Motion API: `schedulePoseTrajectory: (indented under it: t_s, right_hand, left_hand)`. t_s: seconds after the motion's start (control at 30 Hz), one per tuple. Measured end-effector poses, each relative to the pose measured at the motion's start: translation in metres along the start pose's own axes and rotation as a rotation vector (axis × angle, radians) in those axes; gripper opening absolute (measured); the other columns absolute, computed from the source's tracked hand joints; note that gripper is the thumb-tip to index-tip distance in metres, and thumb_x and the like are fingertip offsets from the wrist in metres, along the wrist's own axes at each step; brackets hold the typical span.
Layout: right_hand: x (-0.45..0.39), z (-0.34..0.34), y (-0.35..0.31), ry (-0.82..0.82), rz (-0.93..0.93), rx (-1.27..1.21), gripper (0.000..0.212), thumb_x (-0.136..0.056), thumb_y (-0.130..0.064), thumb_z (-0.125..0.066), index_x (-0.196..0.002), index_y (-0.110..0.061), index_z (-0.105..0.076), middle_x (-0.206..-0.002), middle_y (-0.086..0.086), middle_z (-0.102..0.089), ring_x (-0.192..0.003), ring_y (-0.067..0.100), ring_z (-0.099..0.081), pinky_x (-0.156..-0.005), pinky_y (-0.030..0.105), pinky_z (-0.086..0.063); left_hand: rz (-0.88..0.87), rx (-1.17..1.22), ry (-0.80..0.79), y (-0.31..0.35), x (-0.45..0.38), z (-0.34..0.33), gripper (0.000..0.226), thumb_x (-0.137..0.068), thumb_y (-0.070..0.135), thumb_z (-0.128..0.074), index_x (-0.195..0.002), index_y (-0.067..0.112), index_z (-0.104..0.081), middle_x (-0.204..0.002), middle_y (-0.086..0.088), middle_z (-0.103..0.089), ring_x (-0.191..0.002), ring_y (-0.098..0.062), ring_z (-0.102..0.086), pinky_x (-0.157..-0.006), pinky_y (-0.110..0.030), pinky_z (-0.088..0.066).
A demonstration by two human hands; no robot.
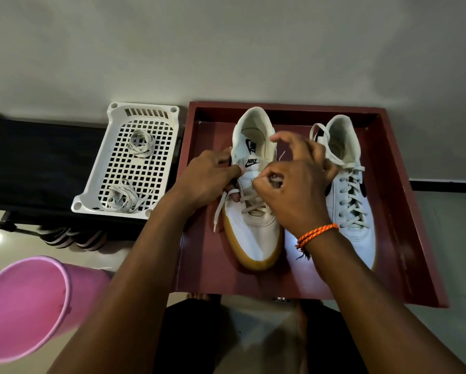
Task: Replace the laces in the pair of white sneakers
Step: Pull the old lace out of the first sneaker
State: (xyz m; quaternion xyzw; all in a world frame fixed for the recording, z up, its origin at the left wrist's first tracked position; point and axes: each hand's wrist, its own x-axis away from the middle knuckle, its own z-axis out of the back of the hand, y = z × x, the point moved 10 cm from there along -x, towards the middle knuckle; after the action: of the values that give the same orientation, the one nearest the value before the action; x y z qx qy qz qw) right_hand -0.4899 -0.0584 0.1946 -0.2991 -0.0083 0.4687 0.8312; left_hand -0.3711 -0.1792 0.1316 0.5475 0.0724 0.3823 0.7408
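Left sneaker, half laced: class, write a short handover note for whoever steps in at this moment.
Left hand grips the left sneaker at its side.
Right hand pinches the lace over the upper eyelets.
Both sneakers sit in the red tray; two lace bundles lie in the white basket.
Done: right sneaker laced, ends untied; left one's lower rows crossed.
Left: upper eyelets, tying.

left sneaker [253,230] | tongue: "NIKE" with swoosh | insole: "NIKE" logo, sideways
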Motion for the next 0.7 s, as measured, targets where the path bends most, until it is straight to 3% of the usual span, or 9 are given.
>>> schedulePoseTrajectory:
  t_s: [0.13,0.27,0.33,0.57,0.7]
  right_hand:
    - [-0.001,0.008,0.001,0.029,-0.012,-0.052,0.014,-0.078,-0.035,-0.069,-0.066,-0.029,-0.073,-0.15,-0.021,-0.047,-0.139,0.017,-0.033,-0.102,0.042,-0.021]
    - [0.009,-0.016,-0.018,-0.126,0.14,0.039,0.013,-0.086,-0.034,-0.066,-0.083,-0.035,-0.078,-0.17,-0.017,-0.023,-0.156,0.021,-0.017,-0.108,0.045,-0.017]
    - [0.013,-0.025,-0.021,-0.178,0.158,0.078,0.014,-0.087,-0.032,-0.065,-0.079,-0.033,-0.076,-0.171,-0.017,-0.02,-0.156,0.021,-0.016,-0.107,0.05,-0.021]
    - [0.0,-0.005,0.002,-0.018,0.006,-0.056,0.014,-0.075,-0.036,-0.07,-0.064,-0.027,-0.07,-0.143,-0.024,-0.049,-0.127,0.017,-0.038,-0.093,0.041,-0.022]
    - [-0.004,0.007,0.019,0.07,-0.129,-0.185,0.019,-0.077,-0.038,-0.063,-0.067,-0.024,-0.07,-0.129,-0.021,-0.051,-0.117,0.012,-0.041,-0.1,0.05,-0.032]
  left_hand:
    - [0.003,0.015,-0.023,-0.001,0.0,-0.002,0.021,-0.099,0.036,-0.062,-0.109,0.032,-0.08,-0.094,-0.004,-0.082,-0.086,-0.028,-0.08,-0.096,-0.058,-0.059]
    - [-0.009,0.0,-0.014,0.0,-0.001,0.0,0.021,-0.097,0.036,-0.061,-0.106,0.033,-0.08,-0.093,-0.004,-0.081,-0.085,-0.03,-0.079,-0.093,-0.058,-0.06]
    - [-0.007,0.016,-0.016,0.0,-0.001,-0.001,0.018,-0.1,0.031,-0.063,-0.107,0.031,-0.079,-0.092,-0.006,-0.081,-0.081,-0.031,-0.08,-0.094,-0.058,-0.06]
    - [0.014,0.032,-0.005,-0.001,0.0,0.0,0.018,-0.099,0.031,-0.064,-0.108,0.031,-0.08,-0.094,-0.003,-0.082,-0.088,-0.027,-0.08,-0.097,-0.056,-0.06]
    - [0.019,0.031,0.01,-0.002,0.001,0.002,0.018,-0.096,0.034,-0.066,-0.104,0.03,-0.081,-0.094,0.001,-0.082,-0.091,-0.024,-0.079,-0.098,-0.057,-0.059]
